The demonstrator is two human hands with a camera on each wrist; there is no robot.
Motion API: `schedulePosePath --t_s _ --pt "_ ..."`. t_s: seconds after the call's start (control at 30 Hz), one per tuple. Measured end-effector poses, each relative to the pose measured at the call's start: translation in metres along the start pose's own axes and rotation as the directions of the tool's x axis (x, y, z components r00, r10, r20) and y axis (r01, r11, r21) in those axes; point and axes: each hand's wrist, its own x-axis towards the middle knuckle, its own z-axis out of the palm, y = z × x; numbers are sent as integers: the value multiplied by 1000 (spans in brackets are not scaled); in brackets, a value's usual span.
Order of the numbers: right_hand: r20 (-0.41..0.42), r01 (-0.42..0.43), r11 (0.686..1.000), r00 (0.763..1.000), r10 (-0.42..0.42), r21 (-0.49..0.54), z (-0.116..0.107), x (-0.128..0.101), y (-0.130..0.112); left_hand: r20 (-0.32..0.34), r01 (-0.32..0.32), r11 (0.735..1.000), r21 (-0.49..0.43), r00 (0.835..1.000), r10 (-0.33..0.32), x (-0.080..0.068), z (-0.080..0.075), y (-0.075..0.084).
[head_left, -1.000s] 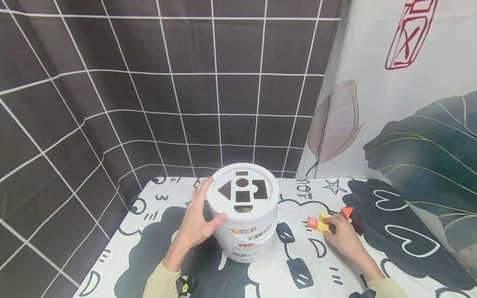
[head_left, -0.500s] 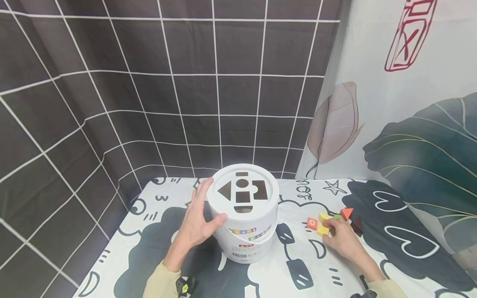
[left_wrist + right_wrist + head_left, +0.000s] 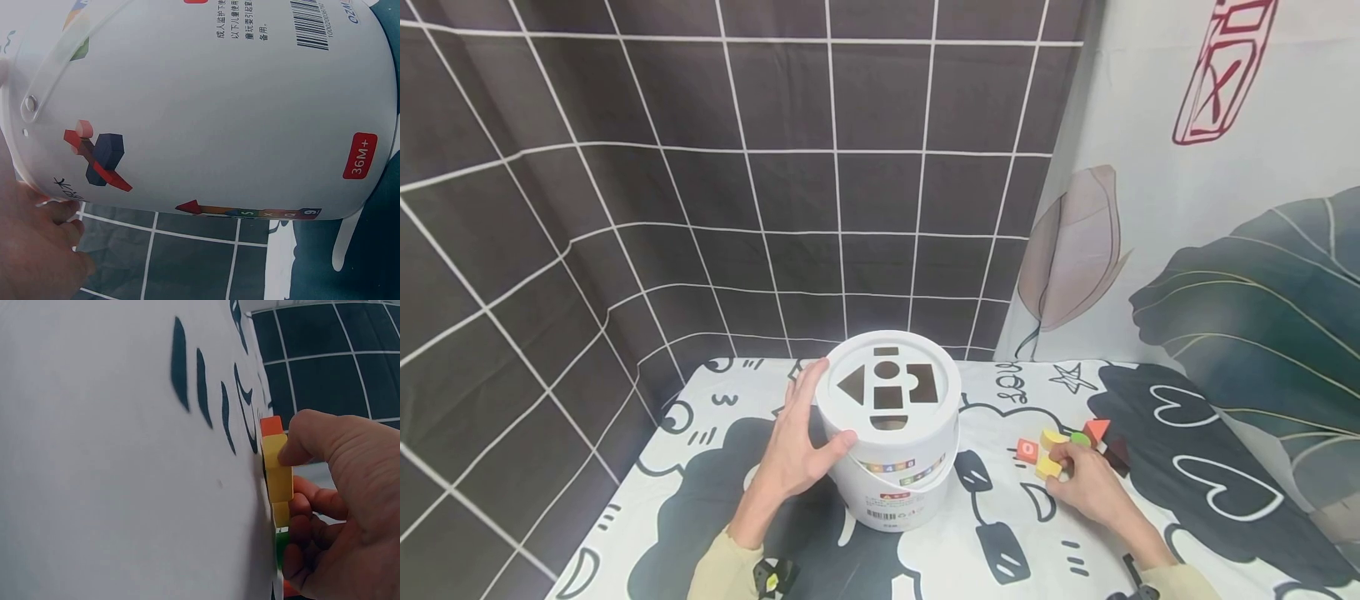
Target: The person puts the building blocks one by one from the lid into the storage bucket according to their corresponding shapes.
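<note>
A white bucket [image 3: 895,500] stands upright, its white lid [image 3: 857,421] cut with a triangle, a circle, rectangles and other shaped holes. My left hand [image 3: 793,450] rests spread against the bucket's left side at the lid, thumb toward the front and fingers toward the back. To the right, my right hand [image 3: 1093,483] pinches a yellow block [image 3: 279,478] between thumb and fingers, low over the cloth. Around it lie a red block with a white ring mark [image 3: 1027,451], another yellow block [image 3: 1052,438], a green round piece [image 3: 1080,439] and a red triangular block [image 3: 1097,430].
A dark brown block [image 3: 1118,454] lies right of the right hand. The patterned black-and-white cloth [image 3: 1000,500] covers the table. Behind hangs a dark grid curtain [image 3: 790,192], with a pale leaf-print curtain [image 3: 1150,208] to the right. A carrying handle [image 3: 56,69] is riveted to the bucket.
My right hand has shifted slightly toward me with the yellow block, uncovering the green round piece behind the fingers. My left hand and the bucket have stayed in place.
</note>
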Motion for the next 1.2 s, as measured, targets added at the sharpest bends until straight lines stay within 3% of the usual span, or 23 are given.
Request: schedulePosePath --t_s 0.47,1.2 --pt "-11 17 1000 1000 -17 10 -10 -4 -7 0 -7 1000 -14 1000 7 0 0 2" --pt "-97 219 975 971 -220 -20 -50 14 -51 -10 -7 1000 -12 1000 7 1 0 2"
